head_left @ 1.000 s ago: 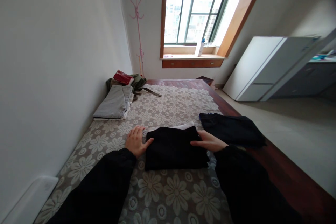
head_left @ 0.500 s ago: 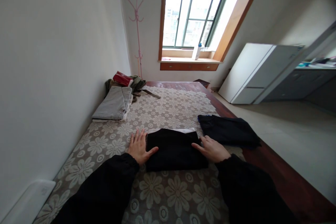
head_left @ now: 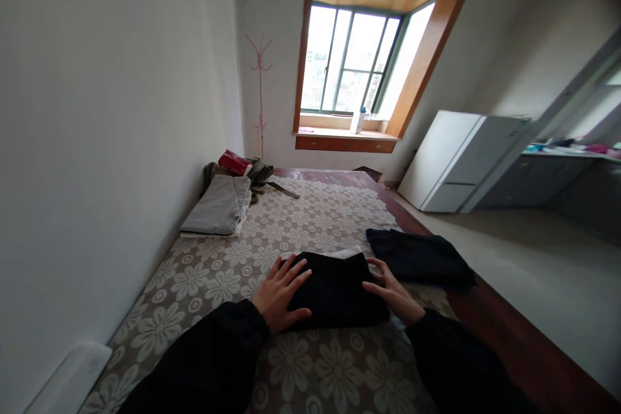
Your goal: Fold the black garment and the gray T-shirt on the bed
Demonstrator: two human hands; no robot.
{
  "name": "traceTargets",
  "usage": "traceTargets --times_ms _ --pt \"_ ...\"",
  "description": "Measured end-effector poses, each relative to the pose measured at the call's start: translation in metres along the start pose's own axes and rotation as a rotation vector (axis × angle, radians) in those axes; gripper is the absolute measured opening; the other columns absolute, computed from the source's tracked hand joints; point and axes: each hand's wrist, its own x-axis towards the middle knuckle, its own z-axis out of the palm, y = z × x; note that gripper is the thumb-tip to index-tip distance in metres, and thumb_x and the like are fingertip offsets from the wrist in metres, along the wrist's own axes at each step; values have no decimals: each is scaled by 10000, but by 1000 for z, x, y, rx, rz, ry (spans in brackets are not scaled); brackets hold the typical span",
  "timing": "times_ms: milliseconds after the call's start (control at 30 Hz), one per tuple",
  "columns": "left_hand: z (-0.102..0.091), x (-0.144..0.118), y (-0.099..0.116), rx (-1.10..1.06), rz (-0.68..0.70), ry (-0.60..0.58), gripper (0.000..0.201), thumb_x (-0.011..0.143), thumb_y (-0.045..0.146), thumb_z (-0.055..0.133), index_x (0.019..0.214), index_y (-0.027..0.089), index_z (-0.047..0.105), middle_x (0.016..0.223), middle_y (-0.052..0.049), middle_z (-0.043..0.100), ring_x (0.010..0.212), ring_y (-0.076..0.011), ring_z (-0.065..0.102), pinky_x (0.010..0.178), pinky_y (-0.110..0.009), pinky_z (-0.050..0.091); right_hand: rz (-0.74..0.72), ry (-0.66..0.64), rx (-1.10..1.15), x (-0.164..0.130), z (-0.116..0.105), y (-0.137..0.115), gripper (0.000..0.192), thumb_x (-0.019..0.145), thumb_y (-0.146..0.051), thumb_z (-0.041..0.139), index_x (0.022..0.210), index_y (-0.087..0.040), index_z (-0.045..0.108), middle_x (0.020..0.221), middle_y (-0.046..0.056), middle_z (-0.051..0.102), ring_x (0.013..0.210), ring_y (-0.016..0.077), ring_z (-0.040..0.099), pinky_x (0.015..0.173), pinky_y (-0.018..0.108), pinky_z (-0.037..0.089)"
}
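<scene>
2 hands flat, fingers spread | L hand (head_left: 280, 295) + R hand (head_left: 394, 291) pressing black folded garment (head_left: 334, 291) on floral cloth (head_left: 310, 220) | fold looks done, gripping nothing | dark garment (head_left: 420, 259) just beside, R.

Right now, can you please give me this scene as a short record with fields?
surface: floral cloth on a wooden platform
left hand: flat on the folded black garment
right hand: flat on its right edge
beside it: dark folded garment, to the right
far corner: grey folded clothes, red item
</scene>
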Motion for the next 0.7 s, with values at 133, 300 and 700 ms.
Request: traceTargets --times_ms 133,300,700 --pt "2 -1 2 -57 -55 -145 784 914 764 420 1566 337 335 1664 -35 265 1547 -327 132 1233 -626 90 41 9 280 -8 11 -8 947 614 -287 891 1399 -376 369 1266 46 667 1085 289 690 937 438 545" --pt "3 -1 1 -87 -66 -144 813 898 778 434 1577 351 303 1671 -38 242 1551 -328 106 1232 -620 66 138 113 415 -2 8 -2 825 630 -293 894 1342 -289 478 1199 75 713 1099 286 696 979 407 543" --pt "0 -1 3 -122 -78 -133 802 892 762 476 1559 334 353 1659 -51 275 1547 -327 134 1229 -628 82 76 -113 129 -6 13 -37 1095 644 -292 886 1538 -332 254 1226 64 712 1117 296 690 1012 468 525"
